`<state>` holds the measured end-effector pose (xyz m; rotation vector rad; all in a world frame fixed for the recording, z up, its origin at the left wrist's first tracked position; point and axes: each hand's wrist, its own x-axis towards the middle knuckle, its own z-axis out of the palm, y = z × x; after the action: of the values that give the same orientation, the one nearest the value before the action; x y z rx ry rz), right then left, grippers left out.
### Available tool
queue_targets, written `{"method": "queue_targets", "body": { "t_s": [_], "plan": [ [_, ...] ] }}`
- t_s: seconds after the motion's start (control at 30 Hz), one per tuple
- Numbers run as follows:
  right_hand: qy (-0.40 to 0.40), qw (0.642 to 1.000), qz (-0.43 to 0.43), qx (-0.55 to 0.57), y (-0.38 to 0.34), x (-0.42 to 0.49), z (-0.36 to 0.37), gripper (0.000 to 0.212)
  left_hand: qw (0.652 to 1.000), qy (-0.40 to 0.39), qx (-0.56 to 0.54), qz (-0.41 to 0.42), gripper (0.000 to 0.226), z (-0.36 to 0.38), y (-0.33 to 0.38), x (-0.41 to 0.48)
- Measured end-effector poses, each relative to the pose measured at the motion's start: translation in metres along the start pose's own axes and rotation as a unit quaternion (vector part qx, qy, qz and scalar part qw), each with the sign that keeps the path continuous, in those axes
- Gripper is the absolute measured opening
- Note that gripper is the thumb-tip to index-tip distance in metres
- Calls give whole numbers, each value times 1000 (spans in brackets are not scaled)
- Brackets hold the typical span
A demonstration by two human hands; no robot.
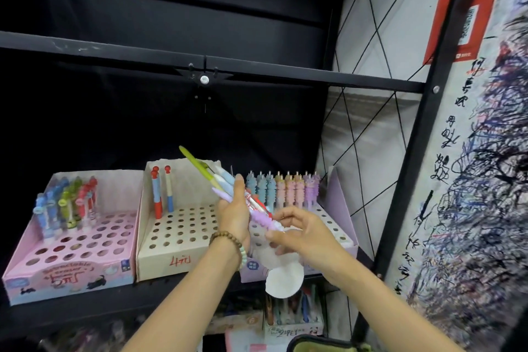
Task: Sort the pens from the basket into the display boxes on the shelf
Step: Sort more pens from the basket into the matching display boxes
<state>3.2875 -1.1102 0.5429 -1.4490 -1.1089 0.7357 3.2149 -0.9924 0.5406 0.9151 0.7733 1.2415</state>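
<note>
A black metal shelf (257, 74) is filling most of the view, and a sheet covered in pen scribbles (471, 208) is hanging along its right side. Three display boxes with rows of holes are sitting side by side on the shelf board. The pink box (71, 274) on the left is holding blue, green and red pens (65, 203) upright in its back corner. The cream box (165, 263) in the middle is carrying a few red and blue pens (161, 191) at its back left. The lavender box (340, 200) on the right is showing a back row of teal, pink and purple pens (283, 188). In front of the cream and lavender boxes, the left hand (233, 214) is grasping a bundle of pens (217, 180), which is fanning up and to the left above the fingers. The right hand (297, 234), just beside it, is pinching the lower end of a lavender pen (261, 218) that is sticking out of the bundle's underside. A bead bracelet (225, 237) is circling the left wrist.
</note>
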Motion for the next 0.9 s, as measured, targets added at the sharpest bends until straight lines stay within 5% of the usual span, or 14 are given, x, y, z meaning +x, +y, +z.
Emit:
{"method": "queue_targets", "body": {
  "t_s": [0.2, 0.3, 0.4, 0.57, 0.9],
  "plan": [
    [68, 987, -7, 148, 11, 4, -39, 30, 993, -19, -77, -92, 19, 9, -6, 6],
    [132, 961, -37, 239, 5, 14, -82, 25, 996, -46, -19, -80, 23, 3, -7, 15],
    [245, 957, -68, 139, -4, 34, -117, 17, 990, -90, 101, -27, 29, -1, -8, 20],
    [246, 961, -117, -46, -2, 79, -114, 7, 972, -133, 191, 39, 29, -1, -11, 18],
    [290, 951, -87, -60, 30, 123, -134, 30, 970, -144, 190, 46, 31, -1, -22, 25]
  ]
}}
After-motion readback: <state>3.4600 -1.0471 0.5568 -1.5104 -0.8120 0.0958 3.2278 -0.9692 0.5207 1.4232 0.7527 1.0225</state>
